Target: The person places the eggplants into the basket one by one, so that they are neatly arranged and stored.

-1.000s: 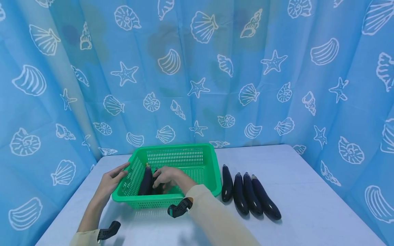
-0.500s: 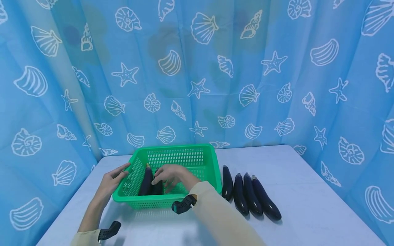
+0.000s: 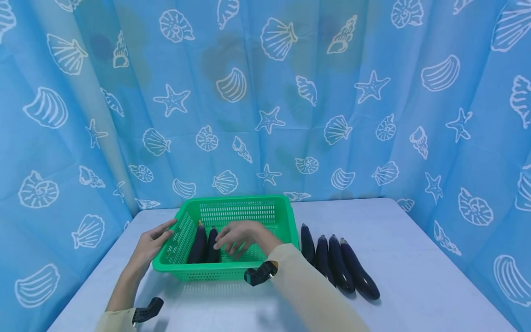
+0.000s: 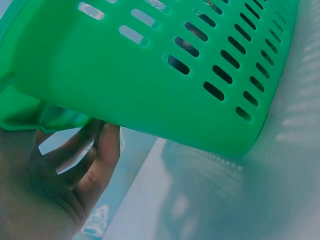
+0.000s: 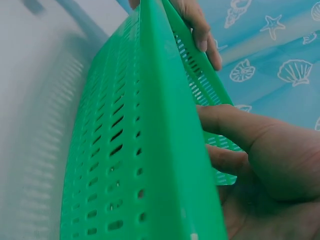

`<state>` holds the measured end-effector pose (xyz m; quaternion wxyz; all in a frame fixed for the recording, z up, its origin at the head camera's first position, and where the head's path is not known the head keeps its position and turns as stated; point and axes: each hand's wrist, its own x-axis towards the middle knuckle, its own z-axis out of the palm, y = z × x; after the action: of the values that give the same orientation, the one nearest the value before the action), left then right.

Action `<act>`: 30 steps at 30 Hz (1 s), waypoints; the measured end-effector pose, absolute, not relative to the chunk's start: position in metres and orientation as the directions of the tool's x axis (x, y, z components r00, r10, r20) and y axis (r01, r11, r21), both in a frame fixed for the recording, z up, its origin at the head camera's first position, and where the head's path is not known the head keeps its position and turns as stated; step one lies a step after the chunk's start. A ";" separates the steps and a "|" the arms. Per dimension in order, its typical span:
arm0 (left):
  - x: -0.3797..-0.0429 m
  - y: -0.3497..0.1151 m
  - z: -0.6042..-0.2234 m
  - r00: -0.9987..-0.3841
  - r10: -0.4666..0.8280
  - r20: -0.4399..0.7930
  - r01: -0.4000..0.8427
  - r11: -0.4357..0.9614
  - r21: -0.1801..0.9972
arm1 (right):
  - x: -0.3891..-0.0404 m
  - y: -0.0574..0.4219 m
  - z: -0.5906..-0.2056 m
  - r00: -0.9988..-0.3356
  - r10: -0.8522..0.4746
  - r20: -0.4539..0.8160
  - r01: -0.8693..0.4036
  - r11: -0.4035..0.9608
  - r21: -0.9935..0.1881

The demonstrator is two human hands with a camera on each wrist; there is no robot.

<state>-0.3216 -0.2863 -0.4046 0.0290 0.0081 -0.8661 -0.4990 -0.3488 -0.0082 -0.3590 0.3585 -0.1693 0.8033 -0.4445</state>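
Observation:
A green plastic basket [image 3: 267,265] with slotted walls stands on the table. Two dark purple eggplants lie side by side inside, the left eggplant [image 3: 198,244] against the basket's left part and the other eggplant [image 3: 212,244] to its right. My left hand [image 3: 150,244] holds the basket's left rim, its fingertips bent up under the rim in the left wrist view. Just right of the second eggplant, my right hand [image 3: 242,235] hovers inside the basket with loosely bent fingers and nothing held. The near wall hides part of that hand in the right wrist view.
Several more eggplants [image 3: 358,269] lie in a row on the white table [image 3: 419,258], right of the basket. My right forearm passes over the basket's near right corner. A blue shell-patterned curtain [image 3: 265,92] closes off the back and sides.
My right hand has let go of the second eggplant and moved right and slightly up, uncovering it. The left hand keeps its place on the rim.

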 end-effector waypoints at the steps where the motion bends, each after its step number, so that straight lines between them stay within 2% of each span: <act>1: -0.321 -0.286 -0.405 -0.998 -0.044 0.040 0.013 0.501 0.865 | -0.349 -0.008 -0.359 -0.680 -0.596 -0.427 0.039 0.552 -0.833; 17: -0.321 -0.287 -0.404 -0.998 -0.035 0.050 0.025 0.508 0.861 | -0.344 0.004 -0.359 -0.625 -0.660 -0.417 -0.124 0.611 -0.782; 30: -0.321 -0.288 -0.405 -0.998 -0.032 0.054 0.030 0.517 0.855 | -0.333 0.025 -0.338 -0.583 -0.708 -0.399 -0.304 0.645 -0.701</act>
<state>-0.3213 -0.2876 -0.4052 0.0316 0.0007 -0.8703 -0.4914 -0.3332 0.0247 -0.3381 0.3429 -0.3014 0.8397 -0.2941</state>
